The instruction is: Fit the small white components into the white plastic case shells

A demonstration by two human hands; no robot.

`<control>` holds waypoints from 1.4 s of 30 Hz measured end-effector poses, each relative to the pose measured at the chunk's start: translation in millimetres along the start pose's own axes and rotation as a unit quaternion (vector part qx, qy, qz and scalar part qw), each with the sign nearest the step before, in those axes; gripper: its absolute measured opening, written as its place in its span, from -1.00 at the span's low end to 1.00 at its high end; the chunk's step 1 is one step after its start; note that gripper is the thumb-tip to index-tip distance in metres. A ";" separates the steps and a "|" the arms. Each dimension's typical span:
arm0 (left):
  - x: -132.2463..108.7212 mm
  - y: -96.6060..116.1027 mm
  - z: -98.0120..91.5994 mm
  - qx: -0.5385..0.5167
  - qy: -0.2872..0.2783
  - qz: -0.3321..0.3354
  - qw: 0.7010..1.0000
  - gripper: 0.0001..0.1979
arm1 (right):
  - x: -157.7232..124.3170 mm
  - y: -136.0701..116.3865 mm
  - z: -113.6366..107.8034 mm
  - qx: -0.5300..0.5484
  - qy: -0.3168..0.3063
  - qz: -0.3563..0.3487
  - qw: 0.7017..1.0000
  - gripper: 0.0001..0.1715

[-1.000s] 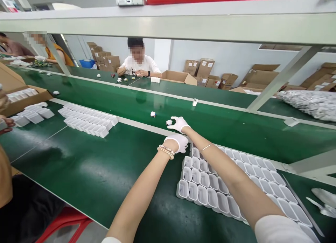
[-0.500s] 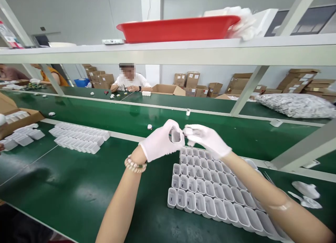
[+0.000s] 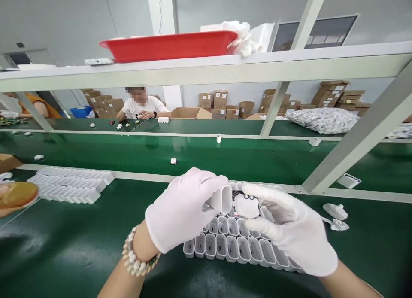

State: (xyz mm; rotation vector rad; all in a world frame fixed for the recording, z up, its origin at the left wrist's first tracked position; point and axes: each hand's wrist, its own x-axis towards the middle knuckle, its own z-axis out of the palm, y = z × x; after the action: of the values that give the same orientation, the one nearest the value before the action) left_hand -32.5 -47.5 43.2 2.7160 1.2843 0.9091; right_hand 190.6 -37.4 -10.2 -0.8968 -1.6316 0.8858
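One white cup point(image 3: 226, 199) sits in the left hand point(image 3: 185, 208), its fingers curled firmly round the walls, its open mouth turned toward the right fingertips. The right hand point(image 3: 291, 227) holds a rounded white module point(image 3: 247, 207) between thumb and forefinger, just beside that mouth and apparently apart from it; dark details run along its upper edge. Whether anything lies inside the cup, I cannot tell.

The pinch on the module looks light and rests on its edges, so a small slip of the glove fabric could drop it among the cups below. If the module were tilted against the rim, its dark edge could catch or scrape; too hard a squeeze on the left could bend the thin wall.

Directly beneath the fingers stand close rows of open cups point(image 3: 210, 245); a low wrist could knock them out of line. Beyond the fingertips, a loose white part point(image 3: 174, 161) lies on the green belt point(image 3: 144, 147). Well to the left of the fingers are more stacked cups point(image 3: 69, 184).
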 end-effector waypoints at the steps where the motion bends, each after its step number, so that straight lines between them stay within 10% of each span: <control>1: -0.3 1.6 -0.1 0.007 0.008 0.003 1.000 -0.67 | -1.0 0.5 1.4 -0.002 0.000 0.007 1.000 -0.51; 31: -5.2 6.8 9.2 0.096 -0.022 0.001 0.995 -0.70 | -5.7 -1.8 11.9 -0.182 -0.016 -0.076 0.980 -0.56; 42: -7.5 4.3 19.6 0.042 0.033 0.011 0.998 -0.56 | 2.4 -1.4 17.4 -0.295 0.012 -0.247 0.923 -0.51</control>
State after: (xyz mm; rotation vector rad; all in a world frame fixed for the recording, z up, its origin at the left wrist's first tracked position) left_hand -23.3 -51.1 24.1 2.7925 1.3359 0.9755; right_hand 173.1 -37.9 -11.4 -0.8182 -2.0184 0.0208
